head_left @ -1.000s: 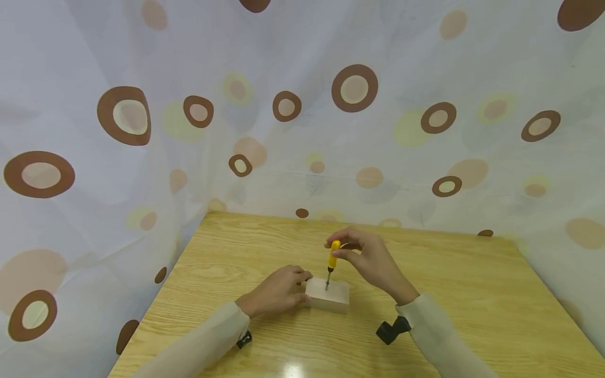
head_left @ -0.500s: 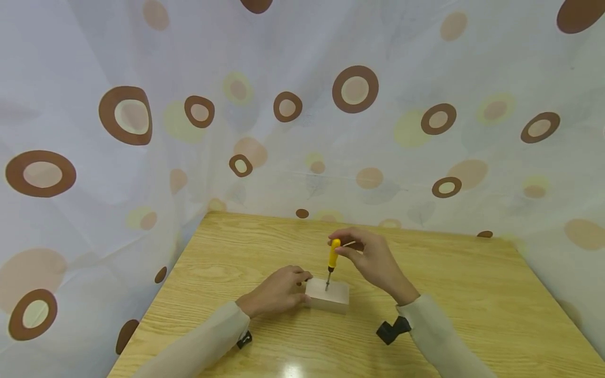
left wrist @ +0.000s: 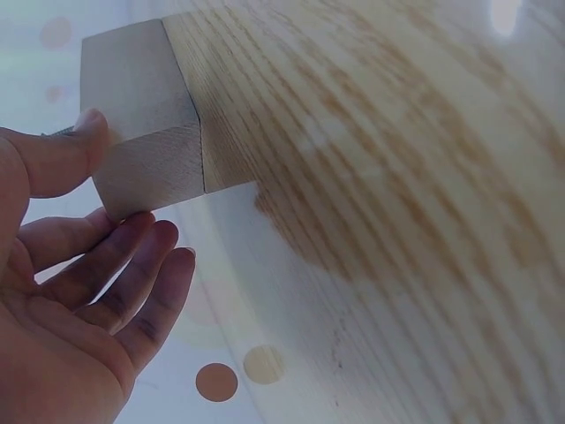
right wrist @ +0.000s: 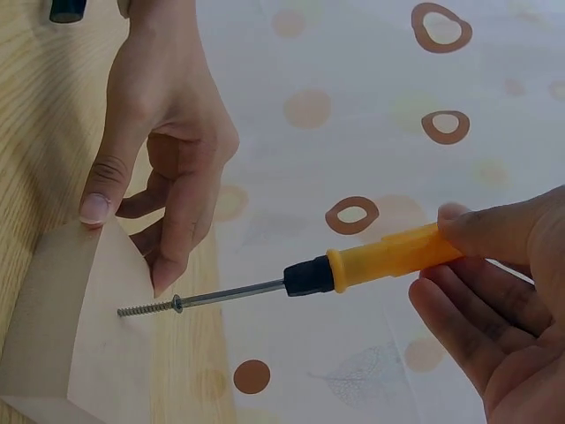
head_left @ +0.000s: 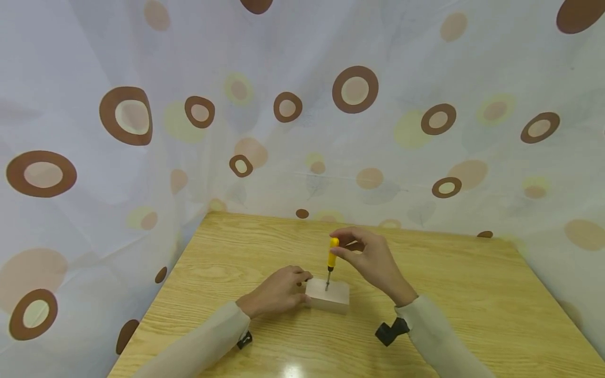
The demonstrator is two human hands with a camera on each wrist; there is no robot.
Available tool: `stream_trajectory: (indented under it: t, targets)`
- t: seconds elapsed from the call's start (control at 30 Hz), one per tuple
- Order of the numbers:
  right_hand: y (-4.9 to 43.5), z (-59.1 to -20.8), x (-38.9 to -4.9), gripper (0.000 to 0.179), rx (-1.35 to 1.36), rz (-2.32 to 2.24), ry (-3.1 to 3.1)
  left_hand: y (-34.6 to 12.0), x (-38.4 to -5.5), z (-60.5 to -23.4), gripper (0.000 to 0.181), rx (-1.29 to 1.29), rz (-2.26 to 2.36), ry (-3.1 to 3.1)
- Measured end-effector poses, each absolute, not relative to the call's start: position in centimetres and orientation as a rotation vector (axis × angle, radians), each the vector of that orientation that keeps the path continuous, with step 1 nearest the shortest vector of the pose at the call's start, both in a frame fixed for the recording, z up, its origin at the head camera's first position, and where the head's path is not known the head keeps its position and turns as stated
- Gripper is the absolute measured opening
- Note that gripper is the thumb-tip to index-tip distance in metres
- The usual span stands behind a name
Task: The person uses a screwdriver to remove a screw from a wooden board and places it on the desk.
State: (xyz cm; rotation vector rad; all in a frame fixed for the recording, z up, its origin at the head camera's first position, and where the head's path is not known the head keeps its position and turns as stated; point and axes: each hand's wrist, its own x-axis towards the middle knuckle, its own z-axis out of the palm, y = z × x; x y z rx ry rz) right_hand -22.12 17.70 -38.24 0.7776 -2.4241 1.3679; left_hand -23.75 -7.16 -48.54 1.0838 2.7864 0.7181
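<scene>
A pale wooden block point(head_left: 329, 300) lies on the table, its left end held between the thumb and fingers of my left hand point(head_left: 279, 291). My right hand point(head_left: 371, 257) pinches the end of a yellow-handled screwdriver point(head_left: 333, 257) with thumb and fingertips. The screwdriver stands nearly upright over the block's top face. In the right wrist view a threaded screw point(right wrist: 148, 308) sits between the screwdriver's tip and the block, its point at the wood and most of its thread showing. The left wrist view shows the left thumb point(left wrist: 66, 159) against the block's near side.
The wood-grained table point(head_left: 227, 252) spreads around the block on all sides. A white sheet with brown and beige circles point(head_left: 307, 131) hangs behind it and at both sides. Black wrist mounts point(head_left: 392, 331) sit at the sleeves.
The right hand's fingers shift slightly around the screwdriver's handle, and the handle tilts a little. The block and the left hand stay in place.
</scene>
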Motion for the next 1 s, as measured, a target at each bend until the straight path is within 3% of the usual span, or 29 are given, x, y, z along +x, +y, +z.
stream_trajectory:
  t: [1.0]
  targets:
    - [17.7,-38.43,-22.12,0.024,0.797,1.372,-2.423,-7.12,-23.51,-48.46,0.053,1.061,0.715,2.805]
